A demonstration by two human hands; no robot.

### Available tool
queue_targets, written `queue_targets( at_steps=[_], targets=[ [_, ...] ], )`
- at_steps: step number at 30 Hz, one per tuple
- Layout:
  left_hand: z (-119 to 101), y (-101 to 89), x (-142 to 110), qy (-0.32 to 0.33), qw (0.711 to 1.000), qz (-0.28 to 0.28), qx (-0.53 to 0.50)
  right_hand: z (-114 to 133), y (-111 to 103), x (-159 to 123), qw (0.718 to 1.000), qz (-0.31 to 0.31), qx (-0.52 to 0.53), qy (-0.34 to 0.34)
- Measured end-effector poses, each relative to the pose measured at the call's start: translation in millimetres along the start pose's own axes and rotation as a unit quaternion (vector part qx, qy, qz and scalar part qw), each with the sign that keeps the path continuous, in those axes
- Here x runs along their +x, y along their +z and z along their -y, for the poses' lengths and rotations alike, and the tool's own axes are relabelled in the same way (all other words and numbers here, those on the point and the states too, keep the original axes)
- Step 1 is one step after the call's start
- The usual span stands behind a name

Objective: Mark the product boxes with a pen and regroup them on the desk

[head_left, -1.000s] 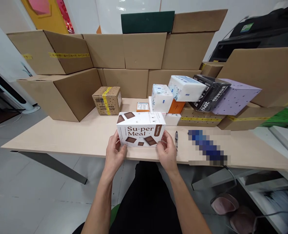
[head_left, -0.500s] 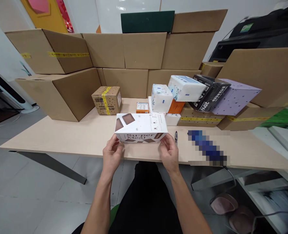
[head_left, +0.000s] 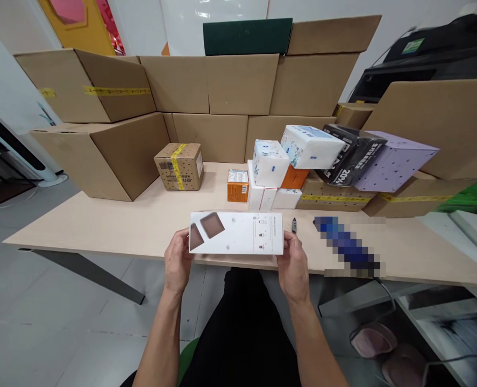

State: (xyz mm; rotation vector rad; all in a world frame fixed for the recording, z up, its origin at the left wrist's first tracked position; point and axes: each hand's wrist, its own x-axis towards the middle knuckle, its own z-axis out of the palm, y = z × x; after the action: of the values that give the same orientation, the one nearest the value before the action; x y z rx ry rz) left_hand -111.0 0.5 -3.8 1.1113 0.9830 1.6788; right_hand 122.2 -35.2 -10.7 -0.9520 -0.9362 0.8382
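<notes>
A white box with brown chocolate-like squares printed on it (head_left: 238, 233) is held over the front edge of the table. My left hand (head_left: 177, 262) grips its left end, and my right hand (head_left: 293, 266) grips its right end. One broad printed side faces up toward me; the side with the large lettering is turned out of sight. Beyond the box stands a small orange and white box (head_left: 237, 186). A dark pen-like object (head_left: 294, 225) lies just past my right hand.
On the wooden table (head_left: 101, 226), a taped brown carton (head_left: 179, 167) stands at back left. White soft packs (head_left: 270, 164), a black box (head_left: 349, 155) and a lilac box (head_left: 397, 161) are piled at right. Large cardboard boxes (head_left: 121, 156) wall the left and back. A pixelated blue object (head_left: 346, 243) lies right.
The white box has come nearer to me and tilted, so its lettered front has gone from view. My hands have moved apart to its ends. The orange box now shows more fully.
</notes>
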Motion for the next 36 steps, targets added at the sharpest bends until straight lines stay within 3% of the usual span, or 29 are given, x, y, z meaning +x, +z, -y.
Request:
queue_targets(
  at_steps=[7,11,14,16,18,21,24,27,29,33,35,36],
  targets=[
    [-10,-3.9,-17,-0.018,0.989,0.117,0.093,17,-12,-32,0.987,0.062,-0.148,0.023],
    [-12,0.6,-18,0.004,0.984,0.110,0.143,23,-11,-32,0.974,0.073,-0.212,0.019],
    [-11,8.3,-16,0.008,0.984,0.087,0.158,27,-17,-17,0.950,0.093,-0.299,-0.015],
    [-8,12.9,-15,0.015,0.984,0.067,0.165,28,-29,-2,0.922,0.068,-0.373,-0.075],
    [-6,15.5,-15,0.032,0.983,0.051,0.175,28,-45,14,0.876,0.025,-0.465,-0.125],
    [-8,16.8,-19,0.103,0.970,0.021,0.221,26,-67,36,0.748,0.043,-0.652,-0.119],
    [-18,20.9,-25,0.248,0.922,-0.011,0.298,28,-75,50,0.617,0.129,-0.770,-0.100],
    [-32,33.0,-31,0.393,0.848,0.022,0.355,33,-68,56,0.551,0.193,-0.805,-0.104],
    [-38,44.8,-36,0.443,0.806,0.072,0.387,37,-61,60,0.525,0.228,-0.812,-0.112],
    [-38,67.4,-43,0.448,0.744,0.139,0.475,37,-57,68,0.499,0.280,-0.806,-0.151],
    [-35,74.9,-45,0.441,0.715,0.156,0.520,34,-64,73,0.507,0.277,-0.796,-0.179],
    [-33,77.5,-45,0.438,0.702,0.160,0.538,33,-68,75,0.526,0.262,-0.786,-0.193]
  ],
)
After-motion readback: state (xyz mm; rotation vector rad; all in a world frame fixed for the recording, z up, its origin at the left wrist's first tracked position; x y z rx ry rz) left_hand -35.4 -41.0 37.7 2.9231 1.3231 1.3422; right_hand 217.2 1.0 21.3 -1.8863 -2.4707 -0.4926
